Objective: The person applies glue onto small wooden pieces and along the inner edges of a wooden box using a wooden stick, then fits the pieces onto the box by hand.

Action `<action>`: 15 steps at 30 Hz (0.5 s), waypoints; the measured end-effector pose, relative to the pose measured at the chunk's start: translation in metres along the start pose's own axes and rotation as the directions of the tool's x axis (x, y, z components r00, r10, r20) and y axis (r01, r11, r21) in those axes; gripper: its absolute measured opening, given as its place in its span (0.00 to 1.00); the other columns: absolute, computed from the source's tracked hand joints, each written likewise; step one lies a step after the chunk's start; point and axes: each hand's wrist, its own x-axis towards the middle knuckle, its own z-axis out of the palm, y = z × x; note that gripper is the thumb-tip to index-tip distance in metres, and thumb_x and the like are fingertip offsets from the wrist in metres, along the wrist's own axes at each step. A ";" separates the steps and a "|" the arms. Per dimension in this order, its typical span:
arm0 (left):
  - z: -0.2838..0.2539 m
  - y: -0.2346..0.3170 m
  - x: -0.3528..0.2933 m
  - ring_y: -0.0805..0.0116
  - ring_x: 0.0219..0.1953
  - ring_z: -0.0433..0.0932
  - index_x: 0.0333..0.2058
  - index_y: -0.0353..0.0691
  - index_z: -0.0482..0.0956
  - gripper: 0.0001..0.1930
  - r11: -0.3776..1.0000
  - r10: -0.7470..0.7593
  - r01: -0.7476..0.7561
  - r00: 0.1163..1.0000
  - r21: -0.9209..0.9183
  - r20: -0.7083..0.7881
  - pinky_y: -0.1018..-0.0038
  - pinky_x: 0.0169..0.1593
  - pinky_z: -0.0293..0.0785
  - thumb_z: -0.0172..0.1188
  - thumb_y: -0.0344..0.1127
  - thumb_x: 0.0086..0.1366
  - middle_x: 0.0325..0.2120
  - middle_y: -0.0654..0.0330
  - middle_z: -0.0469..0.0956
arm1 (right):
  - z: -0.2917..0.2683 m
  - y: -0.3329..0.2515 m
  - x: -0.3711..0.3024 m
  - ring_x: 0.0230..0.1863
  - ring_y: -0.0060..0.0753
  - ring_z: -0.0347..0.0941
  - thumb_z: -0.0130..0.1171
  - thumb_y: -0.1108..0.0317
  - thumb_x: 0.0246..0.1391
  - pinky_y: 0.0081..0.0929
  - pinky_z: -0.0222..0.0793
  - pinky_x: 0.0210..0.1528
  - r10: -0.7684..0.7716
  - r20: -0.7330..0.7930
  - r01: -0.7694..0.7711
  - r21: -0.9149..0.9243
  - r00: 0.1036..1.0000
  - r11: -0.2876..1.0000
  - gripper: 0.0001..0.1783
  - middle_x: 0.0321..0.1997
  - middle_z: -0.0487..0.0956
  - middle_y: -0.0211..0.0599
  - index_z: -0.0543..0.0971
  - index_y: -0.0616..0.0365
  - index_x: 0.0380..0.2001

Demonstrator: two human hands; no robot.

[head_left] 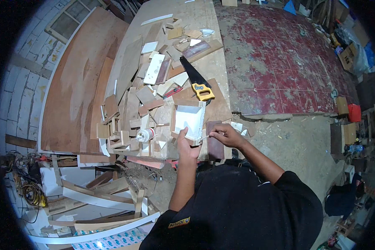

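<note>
My left hand (188,146) is closed on the near edge of a small open wooden box (188,118), its thumb lying over the rim. The box has a white inside and pale wooden walls. At its near right corner, my right hand (226,136) pinches a thin, light stick (205,137), whose tip reaches the box's edge. What the stick is exactly is too small to make out. Left of the box stands a white bottle (146,134) with a red-and-white label. Just beyond the box lies a handsaw (201,91) with a yellow handle and black blade.
Wood offcuts (155,68) cover much of the plywood worktable (187,16). A red-handled tool (173,92) lies among them. Large boards (79,91) lean along the left wall. Red floor tiles (279,62) stretch to the right, and wood strips (100,200) are piled at lower left.
</note>
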 end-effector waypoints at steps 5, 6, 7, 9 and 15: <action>0.011 -0.001 -0.005 0.65 0.37 0.70 0.43 0.47 0.70 0.16 0.998 -0.065 0.066 0.990 0.005 -0.121 0.66 0.38 0.65 0.55 0.41 0.56 0.35 0.63 0.74 | 0.005 0.015 0.004 0.31 0.24 0.70 0.55 0.69 0.54 0.25 0.65 0.35 0.084 -0.082 -0.071 0.141 0.993 0.987 0.08 0.27 0.76 0.35 0.76 0.64 0.28; 0.009 -0.001 -0.004 0.65 0.37 0.70 0.43 0.47 0.70 0.16 0.998 -0.062 0.063 0.991 0.005 -0.120 0.66 0.38 0.65 0.55 0.41 0.56 0.35 0.63 0.74 | 0.004 0.016 0.004 0.31 0.25 0.70 0.55 0.69 0.54 0.25 0.65 0.36 0.128 -0.084 -0.110 0.200 0.988 0.974 0.07 0.27 0.76 0.35 0.76 0.64 0.29; 0.005 0.000 -0.002 0.65 0.37 0.70 0.42 0.46 0.70 0.15 0.997 -0.074 0.074 0.991 -0.005 -0.110 0.66 0.37 0.66 0.55 0.41 0.56 0.35 0.63 0.73 | 0.003 0.017 0.003 0.31 0.25 0.71 0.55 0.69 0.54 0.25 0.65 0.36 0.173 -0.083 -0.147 0.257 0.981 0.955 0.07 0.27 0.76 0.36 0.76 0.64 0.29; 0.003 0.001 -0.002 0.65 0.37 0.70 0.42 0.46 0.70 0.15 0.996 -0.085 0.084 0.991 -0.015 -0.100 0.66 0.37 0.66 0.55 0.41 0.56 0.35 0.63 0.73 | 0.000 0.014 0.003 0.31 0.25 0.70 0.55 0.70 0.54 0.24 0.65 0.36 0.120 -0.032 -0.111 0.192 0.992 0.975 0.07 0.27 0.76 0.36 0.76 0.64 0.29; 0.004 0.000 -0.003 0.65 0.34 0.71 0.40 0.46 0.70 0.13 0.989 -0.149 0.147 0.987 -0.024 -0.068 0.67 0.34 0.68 0.55 0.40 0.57 0.33 0.63 0.74 | -0.006 0.017 0.011 0.31 0.23 0.70 0.53 0.70 0.55 0.23 0.65 0.36 0.033 -0.113 -0.029 0.040 0.993 0.999 0.07 0.28 0.76 0.34 0.75 0.64 0.29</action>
